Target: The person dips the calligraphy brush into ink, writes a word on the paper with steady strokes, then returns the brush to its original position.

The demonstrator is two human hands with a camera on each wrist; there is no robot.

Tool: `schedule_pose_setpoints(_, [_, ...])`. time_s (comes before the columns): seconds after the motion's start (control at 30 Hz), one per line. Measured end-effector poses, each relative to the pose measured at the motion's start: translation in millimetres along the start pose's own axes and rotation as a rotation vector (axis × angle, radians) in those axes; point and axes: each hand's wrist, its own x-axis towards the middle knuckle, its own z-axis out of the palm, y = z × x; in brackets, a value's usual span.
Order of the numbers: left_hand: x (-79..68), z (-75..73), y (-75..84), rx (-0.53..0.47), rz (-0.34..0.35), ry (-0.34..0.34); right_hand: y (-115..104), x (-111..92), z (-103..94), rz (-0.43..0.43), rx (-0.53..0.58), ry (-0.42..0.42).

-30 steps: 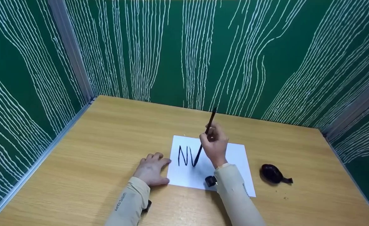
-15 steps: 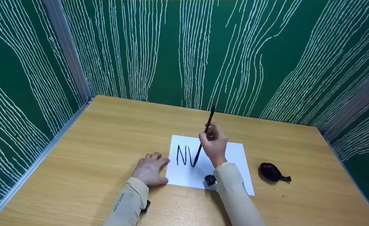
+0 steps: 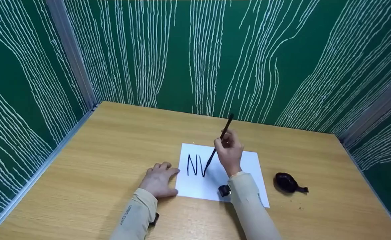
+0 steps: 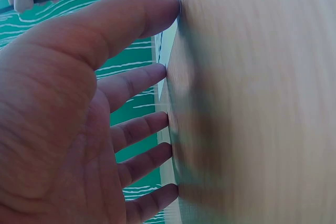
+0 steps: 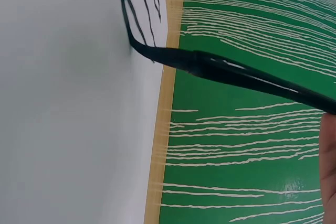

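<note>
In the head view my right hand (image 3: 229, 153) pinches a slim black paintbrush (image 3: 227, 125) around its middle, its handle slanting up and away to the right. Under it lies a white sheet of paper (image 3: 195, 191) bearing a black N and a V-like stroke. The right wrist view shows the brush (image 5: 236, 72) with its dark bristles bent against the paper (image 5: 68, 108), at a fresh black line. My left hand (image 3: 159, 181) rests at the paper's left edge. In the left wrist view, this hand's fingers (image 4: 139, 80) are spread and nearly straight, fingertips on the table.
A small black dish (image 3: 287, 183) with a short handle stands right of the paper, with a few specks near it. Green walls (image 3: 179, 60) with wavy white lines enclose the wooden table (image 3: 132, 133) at the back and sides.
My right hand has shifted slightly right, and the brush leans further right. Its tip has moved a little up the paper, from the bottom of the second stroke. My left hand stays in place.
</note>
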Motion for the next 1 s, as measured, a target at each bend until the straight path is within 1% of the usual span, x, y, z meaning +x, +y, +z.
schedule_pose_setpoints(0.2, [-0.7,-0.6,0.4,-0.007,-0.006,-0.011,2.6,1.7,0.0,-0.021,-0.009,0.019])
schedule_pose_setpoints(0.37, [-0.9,-0.9,0.8,-0.004,-0.002,-0.007,3.0,1.6,-0.5,-0.005,-0.015,0.02])
schedule_pose_setpoints(0.73, [-1.3,-1.7,0.7,-0.003,0.012,0.007,6.3,0.9,-0.8,0.023,-0.047,-0.007])
schedule_pose_setpoints(1.0, [-1.0,-1.9,0.6,-0.008,0.012,-0.002,8.1,0.5,0.1,0.013,-0.05,-0.005])
